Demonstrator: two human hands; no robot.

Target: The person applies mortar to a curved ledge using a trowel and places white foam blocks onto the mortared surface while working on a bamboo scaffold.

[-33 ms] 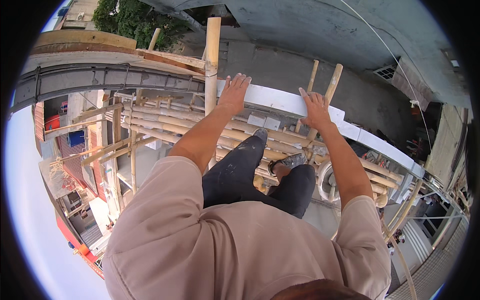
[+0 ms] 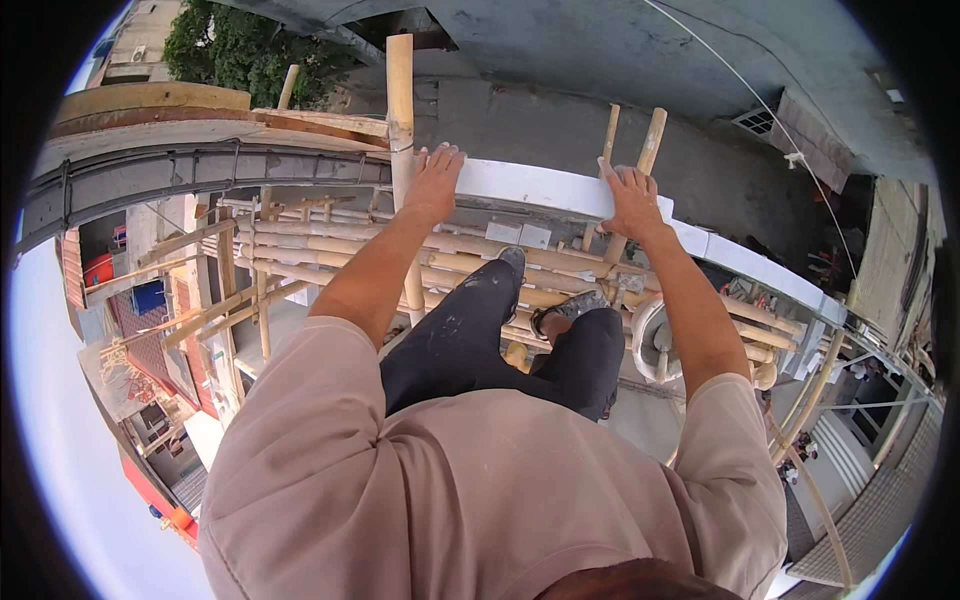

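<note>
A long white block (image 2: pixel 535 188) lies on top of a narrow wall ahead of me. My left hand (image 2: pixel 433 183) grips its left end, close beside an upright bamboo pole (image 2: pixel 400 130). Near the other end my right hand (image 2: pixel 632 203) holds the block, fingers reaching over its far edge and thumb toward the middle. Further right along the wall, more white blocks (image 2: pixel 760 272) continue the row.
My feet stand on bamboo scaffolding poles (image 2: pixel 330 245) high above ground. A white bucket (image 2: pixel 640 350) is by my right forearm, and two small white blocks (image 2: pixel 519 235) lie beyond my feet. Bamboo uprights (image 2: pixel 652 142) rise behind the wall; a thin cable (image 2: pixel 745 85) hangs at upper right.
My hands are slightly farther apart on the block. The left has slid out to its left end, which showed beside the hand before. The view has shifted a little.
</note>
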